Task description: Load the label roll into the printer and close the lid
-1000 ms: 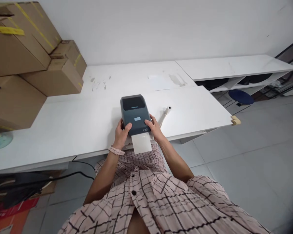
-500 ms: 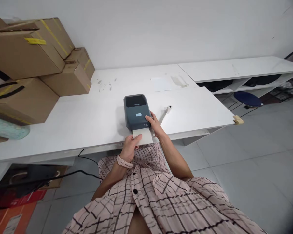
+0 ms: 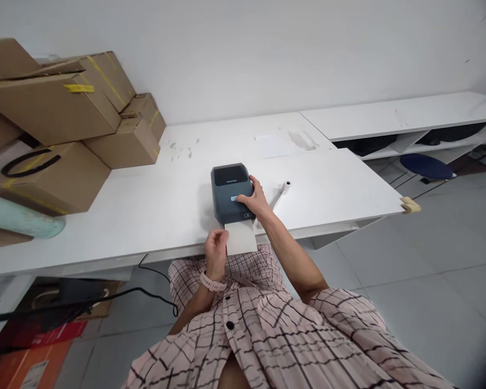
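Note:
A dark blue-grey printer-like device [image 3: 227, 197] rests near the front edge of the white table [image 3: 166, 200]. White paper [image 3: 242, 237] sticks out of its front and hangs over the edge. My right hand [image 3: 257, 201] lies on the device's right side, thumb on the light button on top, fingers spread around the side. At the paper's left edge is my left hand [image 3: 216, 248], closed, with fingertips against that edge; whether it pinches the paper is hard to tell. To the right of the device lies a small white roll [image 3: 285, 187] with a strip trailing toward the front.
Cardboard boxes [image 3: 56, 108] are stacked at the left, beside a mint-green cylinder [image 3: 32, 216]. A flat white sheet [image 3: 272, 146] lies toward the back. A blue stool [image 3: 427, 166] stands at the right. Black cables [image 3: 137, 290] hang below the table at the left.
More paper now shows out of the device. My left hand has shifted from on top of the paper to its left edge. My right thumb has moved onto the button. The view has shifted slightly.

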`<state>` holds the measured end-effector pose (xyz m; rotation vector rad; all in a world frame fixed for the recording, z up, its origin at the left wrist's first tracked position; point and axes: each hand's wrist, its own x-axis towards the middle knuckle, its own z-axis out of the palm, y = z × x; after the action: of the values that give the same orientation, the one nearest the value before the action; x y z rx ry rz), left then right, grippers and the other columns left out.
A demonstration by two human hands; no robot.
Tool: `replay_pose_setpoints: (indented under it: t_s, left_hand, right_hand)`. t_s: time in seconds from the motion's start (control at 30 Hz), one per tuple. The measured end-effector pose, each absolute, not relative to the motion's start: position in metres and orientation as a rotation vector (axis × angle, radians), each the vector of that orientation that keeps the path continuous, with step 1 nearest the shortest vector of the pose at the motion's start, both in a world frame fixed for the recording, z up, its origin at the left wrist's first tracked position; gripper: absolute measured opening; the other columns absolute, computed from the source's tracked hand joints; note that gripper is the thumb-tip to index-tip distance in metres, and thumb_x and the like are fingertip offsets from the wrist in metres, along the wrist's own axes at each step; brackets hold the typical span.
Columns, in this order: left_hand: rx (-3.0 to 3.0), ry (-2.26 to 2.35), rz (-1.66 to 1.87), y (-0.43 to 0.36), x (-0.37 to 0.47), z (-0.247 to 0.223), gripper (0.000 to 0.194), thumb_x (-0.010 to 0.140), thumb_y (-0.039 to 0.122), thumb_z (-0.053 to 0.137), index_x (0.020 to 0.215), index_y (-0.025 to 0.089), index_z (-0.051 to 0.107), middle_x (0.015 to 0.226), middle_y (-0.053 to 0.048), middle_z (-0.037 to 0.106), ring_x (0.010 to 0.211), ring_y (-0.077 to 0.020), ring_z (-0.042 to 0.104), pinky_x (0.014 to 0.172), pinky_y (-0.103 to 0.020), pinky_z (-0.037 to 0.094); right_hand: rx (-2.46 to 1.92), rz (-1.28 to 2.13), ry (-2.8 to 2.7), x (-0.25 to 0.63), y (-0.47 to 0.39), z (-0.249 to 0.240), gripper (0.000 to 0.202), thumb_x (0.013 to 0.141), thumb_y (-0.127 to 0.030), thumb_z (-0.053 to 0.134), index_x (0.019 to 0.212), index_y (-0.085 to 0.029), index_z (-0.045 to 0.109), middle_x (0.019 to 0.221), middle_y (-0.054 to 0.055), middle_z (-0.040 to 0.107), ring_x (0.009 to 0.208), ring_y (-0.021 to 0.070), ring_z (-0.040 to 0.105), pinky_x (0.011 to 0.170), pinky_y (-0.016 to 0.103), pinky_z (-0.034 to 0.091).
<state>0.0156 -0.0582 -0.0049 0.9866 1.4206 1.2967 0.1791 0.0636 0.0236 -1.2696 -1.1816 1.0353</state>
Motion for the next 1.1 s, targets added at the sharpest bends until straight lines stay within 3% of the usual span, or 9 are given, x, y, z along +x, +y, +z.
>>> replay_pose_setpoints:
  t_s: [0.1, 0.2, 0.33, 0.5, 0.6, 0.7, 0.8, 0.93, 1.1]
  left_hand:
    - [1.081, 1.524, 1.466, -0.038, 0.012, 0.003, 0.048, 0.088, 0.054, 0.064, 0.123, 0.022, 0.062, 0.132, -0.012, 0.064, 0.122, -0.0255, 0.061, 0.098, -0.037, 0.052]
    - [1.159, 1.422, 1.299, -0.023, 0.011, 0.009, 0.070, 0.095, 0.060, 0.054, 0.155, 0.027, 0.040, 0.165, -0.011, 0.037, 0.150, -0.0280, 0.039, 0.118, -0.041, 0.040]
    - [1.206, 1.388, 1.223, -0.019, 0.013, 0.006, 0.076, 0.098, 0.068, 0.037, 0.164, 0.031, 0.025, 0.175, -0.002, 0.017, 0.162, -0.0257, 0.013, 0.130, -0.042, 0.022]
    - [1.267, 1.363, 1.319, -0.018, 0.013, 0.008, 0.080, 0.097, 0.073, 0.031, 0.163, 0.028, 0.031, 0.175, 0.001, 0.016, 0.163, -0.0240, 0.007, 0.133, -0.039, 0.014]
    - [1.295, 1.263, 1.399, -0.005, 0.009, 0.026, 0.078, 0.098, 0.072, 0.030, 0.161, 0.026, 0.037, 0.174, 0.001, 0.020, 0.162, -0.0255, 0.011, 0.132, -0.039, 0.018]
    - [1.317, 1.123, 1.509, 0.023, 0.004, 0.048, 0.068, 0.100, 0.066, 0.034, 0.155, 0.029, 0.047, 0.167, -0.001, 0.039, 0.158, -0.0268, 0.028, 0.130, -0.041, 0.025]
    - [1.263, 1.214, 1.573, 0.058, -0.001, 0.055, 0.058, 0.095, 0.051, 0.057, 0.146, 0.023, 0.056, 0.155, -0.010, 0.055, 0.149, -0.0298, 0.044, 0.123, -0.045, 0.036]
    - [1.195, 1.478, 1.278, 0.088, -0.005, 0.033, 0.073, 0.077, 0.025, 0.075, 0.146, 0.017, 0.053, 0.155, -0.019, 0.051, 0.146, -0.0349, 0.047, 0.118, -0.050, 0.040]
    - [1.148, 1.443, 1.144, 0.096, -0.004, 0.006, 0.078, 0.071, 0.017, 0.075, 0.145, 0.016, 0.053, 0.138, -0.019, 0.066, 0.124, -0.0330, 0.065, 0.107, -0.049, 0.049]
  right_hand:
    - [-1.340, 1.049, -1.114, 0.179, 0.060, 0.025, 0.101, 0.061, -0.032, 0.082, 0.153, -0.036, 0.041, 0.151, 0.004, 0.053, 0.145, 0.0329, 0.043, 0.123, 0.054, 0.034]
    - [-1.253, 1.106, -1.106, 0.183, 0.044, 0.024, 0.100, 0.067, -0.043, 0.084, 0.156, -0.035, 0.038, 0.157, 0.005, 0.049, 0.147, 0.0313, 0.043, 0.123, 0.051, 0.035]
    - [-1.196, 1.196, -1.093, 0.190, 0.013, 0.013, 0.091, 0.083, -0.066, 0.070, 0.159, -0.031, 0.035, 0.168, 0.005, 0.035, 0.155, 0.0280, 0.033, 0.128, 0.048, 0.028]
    - [-1.177, 1.144, -1.119, 0.196, 0.002, 0.012, 0.082, 0.089, -0.077, 0.054, 0.157, -0.032, 0.041, 0.170, 0.001, 0.033, 0.159, 0.0256, 0.024, 0.132, 0.049, 0.015]
    - [-1.133, 1.129, -1.157, 0.200, 0.011, 0.029, 0.077, 0.092, -0.078, 0.047, 0.156, -0.036, 0.041, 0.169, -0.002, 0.033, 0.160, 0.0247, 0.024, 0.133, 0.050, 0.013]
    - [-1.080, 1.077, -1.217, 0.201, 0.031, 0.053, 0.075, 0.093, -0.078, 0.045, 0.158, -0.040, 0.037, 0.171, -0.004, 0.030, 0.160, 0.0251, 0.022, 0.132, 0.051, 0.015]
    - [-1.024, 0.988, -1.272, 0.198, 0.062, 0.073, 0.081, 0.091, -0.080, 0.048, 0.159, -0.041, 0.033, 0.172, -0.004, 0.026, 0.161, 0.0266, 0.020, 0.131, 0.051, 0.017]
    - [-1.064, 0.864, -1.350, 0.193, 0.115, 0.085, 0.094, 0.086, -0.082, 0.052, 0.162, -0.036, 0.025, 0.173, -0.002, 0.023, 0.162, 0.0279, 0.013, 0.131, 0.055, 0.011]
    - [-1.130, 0.712, -1.494, 0.197, 0.162, 0.096, 0.098, 0.082, -0.074, 0.063, 0.162, -0.030, 0.027, 0.170, 0.005, 0.032, 0.160, 0.0362, 0.017, 0.128, 0.063, 0.009]
